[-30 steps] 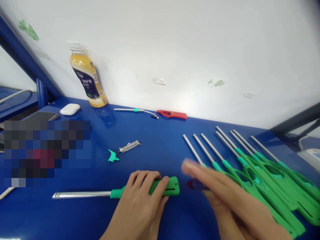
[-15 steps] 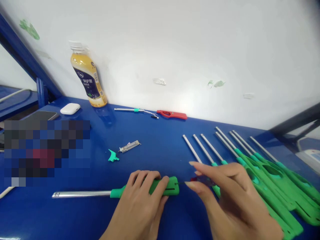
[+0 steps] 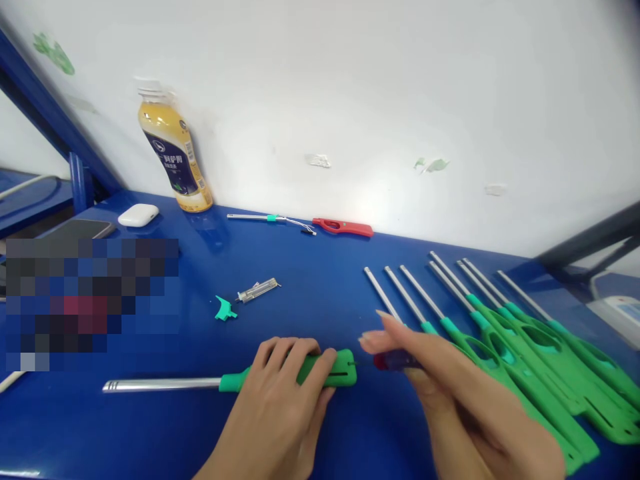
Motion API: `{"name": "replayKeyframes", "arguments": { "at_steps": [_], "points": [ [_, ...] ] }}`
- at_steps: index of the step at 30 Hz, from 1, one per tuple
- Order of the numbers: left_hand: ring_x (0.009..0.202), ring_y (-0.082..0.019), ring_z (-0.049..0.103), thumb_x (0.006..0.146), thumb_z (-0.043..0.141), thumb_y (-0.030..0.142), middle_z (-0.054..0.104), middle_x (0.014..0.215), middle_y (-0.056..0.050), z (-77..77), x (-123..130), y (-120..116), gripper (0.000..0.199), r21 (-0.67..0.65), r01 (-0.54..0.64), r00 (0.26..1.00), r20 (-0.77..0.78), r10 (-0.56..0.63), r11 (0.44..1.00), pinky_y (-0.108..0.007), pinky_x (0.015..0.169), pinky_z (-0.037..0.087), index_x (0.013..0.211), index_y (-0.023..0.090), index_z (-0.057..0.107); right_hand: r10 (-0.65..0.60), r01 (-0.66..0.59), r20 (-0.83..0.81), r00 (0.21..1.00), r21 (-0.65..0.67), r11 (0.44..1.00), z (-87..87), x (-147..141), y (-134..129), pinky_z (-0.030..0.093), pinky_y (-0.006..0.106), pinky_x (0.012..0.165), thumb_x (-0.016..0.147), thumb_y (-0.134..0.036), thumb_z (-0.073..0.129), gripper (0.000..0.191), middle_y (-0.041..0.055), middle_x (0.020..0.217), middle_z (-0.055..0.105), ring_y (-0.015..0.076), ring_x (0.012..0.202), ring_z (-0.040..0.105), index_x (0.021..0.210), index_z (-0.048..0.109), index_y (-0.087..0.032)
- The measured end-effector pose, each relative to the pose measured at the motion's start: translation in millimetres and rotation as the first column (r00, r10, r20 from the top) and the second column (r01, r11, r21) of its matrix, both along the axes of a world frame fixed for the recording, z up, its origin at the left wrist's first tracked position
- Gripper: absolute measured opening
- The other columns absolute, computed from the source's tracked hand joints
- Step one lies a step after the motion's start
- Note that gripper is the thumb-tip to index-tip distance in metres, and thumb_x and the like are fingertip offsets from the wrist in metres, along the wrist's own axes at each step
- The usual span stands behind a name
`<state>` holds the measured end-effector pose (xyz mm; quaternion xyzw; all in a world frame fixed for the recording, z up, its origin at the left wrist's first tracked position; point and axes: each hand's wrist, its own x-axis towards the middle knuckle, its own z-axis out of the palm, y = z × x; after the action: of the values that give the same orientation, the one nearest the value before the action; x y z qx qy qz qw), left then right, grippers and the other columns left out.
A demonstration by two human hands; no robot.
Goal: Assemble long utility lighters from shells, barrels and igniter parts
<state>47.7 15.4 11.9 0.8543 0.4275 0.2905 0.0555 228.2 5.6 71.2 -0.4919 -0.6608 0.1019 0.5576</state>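
Note:
My left hand [image 3: 280, 393] is wrapped over a green lighter [image 3: 345, 368] that lies on the blue table, its metal tube [image 3: 160, 385] pointing left. Between the fingers of my right hand [image 3: 450, 387] is a small tool with a dark red and purplish handle [image 3: 397, 361]. A thin dark tip shows at the right end of the green lighter. Beyond my left hand lie a clear part with metal ends [image 3: 259, 290] and a small teal piece [image 3: 225, 309].
Several green lighters [image 3: 555, 360] lie side by side at the right. Near the wall are a red lighter body [image 3: 350, 228], a metal tube with wires [image 3: 250, 217], a bottle [image 3: 175, 157] and a white case [image 3: 139, 215]. A phone [image 3: 83, 230] rests at the left.
The fingers of my right hand have shifted around the tool handle, which has moved slightly left. My left hand still holds the green lighter in nearly the same place.

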Motion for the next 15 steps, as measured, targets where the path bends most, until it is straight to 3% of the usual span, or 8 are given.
{"name": "replayKeyframes", "arguments": {
  "at_steps": [4, 7, 9, 12, 15],
  "points": [
    [0.100, -0.029, 0.065, 0.102, 0.051, 0.013, 0.070, 0.116, -0.009, 1.0, 0.8, 0.3, 0.031, 0.008, -0.012, 1.000, -0.004, 0.012, 1.000, -0.048, 0.086, 0.054, 0.130, 0.020, 0.063, -0.026, 0.022, 0.037, 0.999, 0.106, 0.994, -2.7, 1.5, 1.5, 0.059, 0.024, 0.060, 0.090, -0.010, 0.077, 0.033, 0.0005, 0.092, 0.071, 0.0141, 0.077, 0.069, 0.115, 0.081, -0.032],
    [0.099, -0.029, 0.065, 0.102, 0.052, 0.013, 0.070, 0.115, -0.009, 2.1, 1.6, 0.7, 0.030, 0.012, -0.015, 1.000, 0.018, 0.015, 1.000, -0.047, 0.085, 0.054, 0.128, 0.020, 0.064, -0.006, 0.007, 0.056, 0.998, -0.005, 1.000, -1.5, 2.8, 2.2, 0.064, 0.028, 0.073, 0.102, -0.019, 0.062, 0.030, 0.0048, 0.103, 0.073, 0.0183, 0.092, 0.074, 0.125, 0.078, -0.030],
    [0.098, -0.028, 0.065, 0.101, 0.052, 0.013, 0.071, 0.115, -0.009, 2.6, 2.0, 1.0, 0.029, 0.014, -0.012, 1.000, 0.021, 0.012, 1.000, -0.047, 0.084, 0.054, 0.127, 0.020, 0.065, 0.050, -0.049, 0.032, 0.998, -0.048, 0.998, -0.5, 2.5, 2.9, 0.065, 0.027, 0.077, 0.104, -0.016, 0.057, 0.034, 0.0033, 0.105, 0.075, 0.0177, 0.094, 0.075, 0.127, 0.076, -0.032],
    [0.098, -0.028, 0.065, 0.101, 0.052, 0.012, 0.071, 0.115, -0.009, 2.6, 1.9, 1.0, 0.030, 0.013, -0.015, 1.000, 0.009, 0.015, 1.000, -0.047, 0.084, 0.053, 0.127, 0.020, 0.065, 0.048, -0.049, 0.032, 0.998, 0.013, 0.999, 0.2, 1.2, 4.3, 0.062, 0.021, 0.069, 0.098, -0.008, 0.066, 0.034, -0.0007, 0.097, 0.075, 0.0129, 0.084, 0.073, 0.118, 0.078, -0.032],
    [0.099, -0.028, 0.065, 0.101, 0.052, 0.012, 0.071, 0.115, -0.009, 2.3, 1.4, 0.7, 0.031, 0.018, -0.019, 1.000, 0.010, 0.019, 1.000, -0.046, 0.085, 0.054, 0.128, 0.020, 0.064, -0.026, 0.024, 0.089, 0.996, 0.022, 0.999, 3.0, 2.0, 3.4, 0.061, 0.018, 0.067, 0.099, -0.011, 0.066, 0.031, -0.0003, 0.101, 0.074, 0.0120, 0.084, 0.073, 0.116, 0.079, -0.033]
  ]
}}
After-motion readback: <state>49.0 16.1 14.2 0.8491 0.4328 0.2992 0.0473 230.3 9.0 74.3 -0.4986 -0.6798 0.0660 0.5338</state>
